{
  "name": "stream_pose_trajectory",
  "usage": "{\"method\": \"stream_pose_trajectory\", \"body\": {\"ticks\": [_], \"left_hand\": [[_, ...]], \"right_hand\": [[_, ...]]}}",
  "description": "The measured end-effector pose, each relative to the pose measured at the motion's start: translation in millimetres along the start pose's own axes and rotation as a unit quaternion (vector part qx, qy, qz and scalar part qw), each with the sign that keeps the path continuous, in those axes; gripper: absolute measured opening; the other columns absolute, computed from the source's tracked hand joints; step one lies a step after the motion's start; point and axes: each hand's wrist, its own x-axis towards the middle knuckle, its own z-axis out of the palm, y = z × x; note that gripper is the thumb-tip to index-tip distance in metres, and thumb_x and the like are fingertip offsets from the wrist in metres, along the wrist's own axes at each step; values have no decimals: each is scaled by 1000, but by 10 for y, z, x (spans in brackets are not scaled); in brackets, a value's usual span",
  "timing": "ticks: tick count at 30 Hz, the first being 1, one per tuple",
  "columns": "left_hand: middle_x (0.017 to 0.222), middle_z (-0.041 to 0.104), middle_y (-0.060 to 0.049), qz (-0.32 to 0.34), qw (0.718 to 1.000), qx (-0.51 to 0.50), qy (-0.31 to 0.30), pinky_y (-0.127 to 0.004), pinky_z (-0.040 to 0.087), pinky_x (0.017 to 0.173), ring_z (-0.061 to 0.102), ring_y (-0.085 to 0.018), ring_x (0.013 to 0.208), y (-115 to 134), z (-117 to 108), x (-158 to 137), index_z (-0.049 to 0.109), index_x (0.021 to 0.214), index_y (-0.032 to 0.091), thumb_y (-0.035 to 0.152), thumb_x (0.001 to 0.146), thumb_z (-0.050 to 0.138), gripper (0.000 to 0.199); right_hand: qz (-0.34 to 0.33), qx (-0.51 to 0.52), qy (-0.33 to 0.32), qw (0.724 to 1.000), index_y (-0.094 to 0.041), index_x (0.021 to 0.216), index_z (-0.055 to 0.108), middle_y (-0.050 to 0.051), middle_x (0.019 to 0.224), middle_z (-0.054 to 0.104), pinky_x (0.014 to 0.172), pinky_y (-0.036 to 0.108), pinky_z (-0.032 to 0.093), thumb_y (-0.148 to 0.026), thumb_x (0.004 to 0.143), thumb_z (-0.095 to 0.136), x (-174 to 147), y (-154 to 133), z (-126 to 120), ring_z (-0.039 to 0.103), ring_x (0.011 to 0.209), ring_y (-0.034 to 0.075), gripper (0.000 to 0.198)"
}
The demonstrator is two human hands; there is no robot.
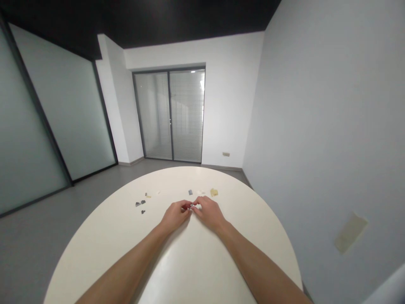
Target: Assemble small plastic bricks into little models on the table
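Left hand (176, 215) and right hand (209, 211) nearly meet, fingertips pinched on a small piece (191, 206) between them at mid-bench; shape too tiny to tell. Just beyond: flat grey bit (190, 192), irregular yellow scrap (214, 192). Off left, jagged dark bits (138, 204) near a slim yellow strip (148, 196). Bench (196, 270) round, smooth, cream, slightly glossy. Room: plain pale wall (316, 126), frosted panels (60, 105) in dark frames, glazed doors (186, 114) with slatted blinds, grey floor (19, 253), black ceiling (190, 21).
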Motion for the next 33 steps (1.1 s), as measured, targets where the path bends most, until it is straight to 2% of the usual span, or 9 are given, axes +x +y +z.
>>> {"method": "stream_pose_trajectory", "body": {"ticks": [11,18,33], "left_hand": [[88,74,-4,-15,999,30,27,-28,47,78,65,-19,80,48,-28,4,73,86,21,26,79,53,22],[87,73,-3,-2,999,31,43,-27,47,79,64,-17,80,55,-40,5,71,86,21,24,79,54,18],[86,72,-1,21,999,3,33,-27,45,77,63,-16,80,38,-45,12,69,89,21,23,81,56,15]], "right_hand": [[5,-8,-13,1000,-23,90,62,3,91,66,79,28,44,-34,91,59,-1,-19,-24,60,90,18,12],[8,-11,-21,1000,-23,91,63,3,91,66,78,27,43,-34,92,56,-5,-32,-25,60,88,17,13],[-3,0,-51,999,-22,93,65,4,93,67,77,26,42,-31,92,54,-12,-50,-35,60,89,17,14]]}}
